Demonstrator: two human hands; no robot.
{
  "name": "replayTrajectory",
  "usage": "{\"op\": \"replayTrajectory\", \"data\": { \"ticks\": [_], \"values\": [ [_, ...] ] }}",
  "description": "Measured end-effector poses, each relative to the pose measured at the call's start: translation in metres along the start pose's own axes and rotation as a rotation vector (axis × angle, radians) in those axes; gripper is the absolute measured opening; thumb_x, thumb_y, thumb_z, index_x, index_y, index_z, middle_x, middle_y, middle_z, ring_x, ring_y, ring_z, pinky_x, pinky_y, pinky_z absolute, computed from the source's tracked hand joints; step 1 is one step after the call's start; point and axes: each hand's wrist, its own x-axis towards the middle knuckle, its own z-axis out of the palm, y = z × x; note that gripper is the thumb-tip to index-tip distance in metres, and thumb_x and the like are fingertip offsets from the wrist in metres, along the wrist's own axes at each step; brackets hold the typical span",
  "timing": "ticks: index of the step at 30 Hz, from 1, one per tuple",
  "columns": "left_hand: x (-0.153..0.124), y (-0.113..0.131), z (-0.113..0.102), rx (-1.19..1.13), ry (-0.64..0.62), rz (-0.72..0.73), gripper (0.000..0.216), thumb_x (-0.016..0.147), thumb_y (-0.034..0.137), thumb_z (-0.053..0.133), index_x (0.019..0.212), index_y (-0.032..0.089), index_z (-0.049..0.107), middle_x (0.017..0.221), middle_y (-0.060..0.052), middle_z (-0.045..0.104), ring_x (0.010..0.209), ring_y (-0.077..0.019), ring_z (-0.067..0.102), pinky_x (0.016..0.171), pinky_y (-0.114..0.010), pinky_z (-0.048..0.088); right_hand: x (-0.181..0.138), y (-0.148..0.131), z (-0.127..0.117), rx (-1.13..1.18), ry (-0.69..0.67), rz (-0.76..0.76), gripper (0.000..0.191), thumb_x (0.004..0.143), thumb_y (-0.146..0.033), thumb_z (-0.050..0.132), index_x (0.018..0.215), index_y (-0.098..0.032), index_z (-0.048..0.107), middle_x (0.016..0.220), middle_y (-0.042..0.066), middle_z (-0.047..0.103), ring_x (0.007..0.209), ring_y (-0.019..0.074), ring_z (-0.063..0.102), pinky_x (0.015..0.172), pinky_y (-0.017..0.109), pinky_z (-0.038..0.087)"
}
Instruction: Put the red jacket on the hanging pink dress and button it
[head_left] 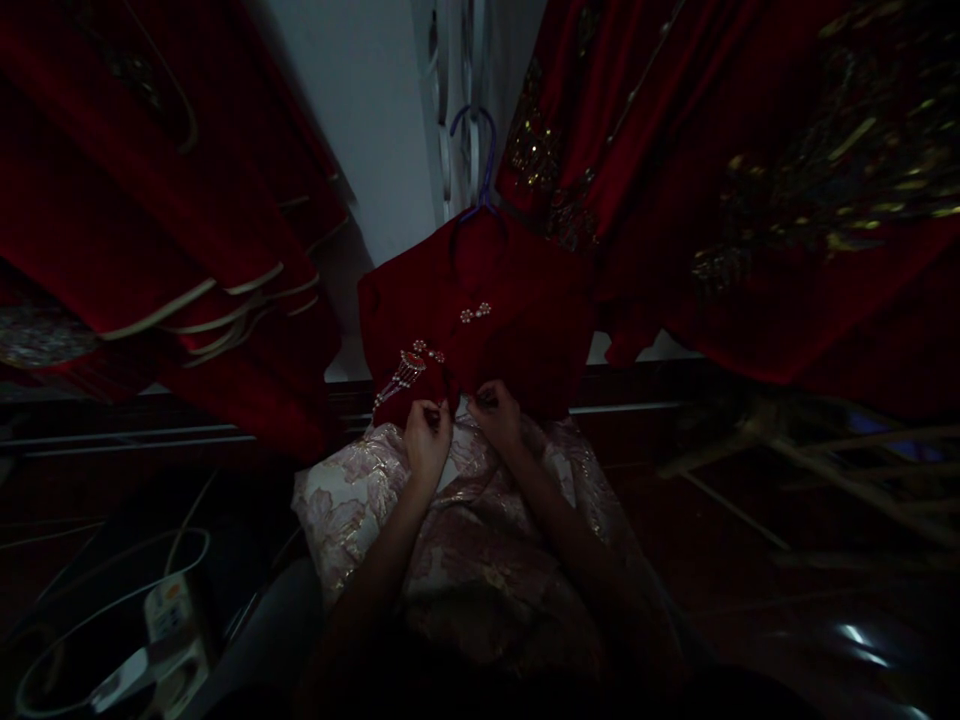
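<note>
The left hand [429, 432] and right hand [496, 412] curl at the lower edge of the red garment [532, 310], just beyond them; it is too dark to tell whether either grip has closed on cloth. Light, even tension would suit, without snagging the beaded ornament [409, 368] beyond the left grip.

Purple hanger [492, 160], upper ctr, carries red top [525, 290]; dk surface [112, 550], lower L of frame, w/ pwr strip [174, 620] on it.
</note>
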Motion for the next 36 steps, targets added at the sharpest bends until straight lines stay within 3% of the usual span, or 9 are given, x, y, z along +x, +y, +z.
{"op": "replayTrajectory", "data": {
  "ticks": [3,7,9,13,17,23,30,33,36],
  "values": [
    [0.005,-0.003,0.001,-0.064,0.031,-0.107,0.028,0.08,0.035,0.062,0.1,0.021,0.047,0.082,0.0,0.06,0.066,-0.0136,0.059,0.063,-0.025,0.044,-0.002,-0.018,-0.003,0.113,-0.131,0.001,0.015,0.072,-0.028,0.063,0.081,-0.021,0.053,0.071,-0.003,0.06,0.066,0.0126,0.06,0.065,0.024,0.049],
    [0.011,-0.016,0.003,-0.167,-0.018,-0.131,0.043,0.07,0.021,0.065,0.11,0.022,0.048,0.085,0.001,0.06,0.067,-0.0122,0.058,0.064,-0.023,0.045,-0.009,-0.039,0.003,0.23,-0.259,-0.022,0.018,0.07,-0.029,0.066,0.082,-0.022,0.055,0.07,-0.003,0.061,0.063,0.0119,0.06,0.059,0.023,0.049],
    [0.012,-0.023,0.004,-0.24,-0.024,-0.135,0.039,0.072,0.019,0.061,0.109,0.021,0.05,0.082,0.001,0.058,0.069,-0.0122,0.058,0.066,-0.023,0.046,-0.012,-0.038,0.011,0.261,-0.229,0.003,0.018,0.071,-0.031,0.066,0.082,-0.022,0.055,0.072,-0.002,0.063,0.064,0.0121,0.061,0.06,0.023,0.05],
    [0.012,-0.029,0.007,-0.319,0.105,-0.168,0.027,0.084,0.03,0.052,0.109,0.02,0.047,0.089,-0.002,0.057,0.081,-0.0133,0.058,0.077,-0.025,0.047,-0.014,-0.021,0.024,0.298,-0.172,0.1,0.019,0.075,-0.035,0.065,0.082,-0.021,0.055,0.076,0.0,0.064,0.068,0.0124,0.063,0.066,0.025,0.053],
    [0.011,-0.024,0.008,-0.289,0.188,-0.146,0.032,0.086,0.038,0.055,0.11,0.019,0.044,0.1,-0.006,0.055,0.091,-0.014,0.057,0.086,-0.027,0.045,-0.014,-0.014,0.024,0.284,-0.187,0.095,0.018,0.077,-0.036,0.064,0.084,-0.021,0.058,0.078,0.001,0.065,0.068,0.0121,0.062,0.065,0.025,0.052],
    [0.01,-0.019,0.008,-0.41,0.149,-0.12,0.05,0.076,0.033,0.068,0.117,0.02,0.042,0.101,-0.005,0.054,0.084,-0.0121,0.057,0.075,-0.024,0.048,-0.014,-0.019,0.02,0.335,-0.155,0.11,0.018,0.076,-0.035,0.065,0.083,-0.019,0.059,0.077,0.002,0.066,0.069,0.0126,0.063,0.065,0.025,0.052],
    [0.007,-0.009,0.006,-0.373,0.086,-0.015,0.063,0.07,0.025,0.072,0.122,0.021,0.037,0.105,-0.006,0.052,0.088,-0.0131,0.057,0.079,-0.025,0.049,-0.016,-0.016,0.02,0.386,-0.134,0.121,0.021,0.076,-0.038,0.066,0.085,-0.02,0.061,0.079,0.003,0.068,0.07,0.0135,0.064,0.065,0.026,0.053],
    [0.005,-0.007,0.007,-0.359,0.138,-0.031,0.066,0.067,0.027,0.076,0.117,0.021,0.033,0.099,-0.004,0.051,0.081,-0.0119,0.057,0.07,-0.024,0.049,-0.016,-0.017,0.019,0.376,-0.136,0.098,0.02,0.076,-0.039,0.066,0.084,-0.02,0.063,0.079,0.002,0.067,0.069,0.0131,0.063,0.064,0.025,0.053],
    [0.004,-0.01,0.008,-0.314,0.207,-0.058,0.056,0.065,0.028,0.077,0.103,0.021,0.036,0.09,0.0,0.051,0.074,-0.0109,0.056,0.065,-0.023,0.048,-0.016,-0.019,0.018,0.358,-0.14,0.098,0.021,0.077,-0.039,0.065,0.084,-0.02,0.063,0.078,0.002,0.067,0.068,0.0127,0.062,0.062,0.024,0.051]
  ]
}}
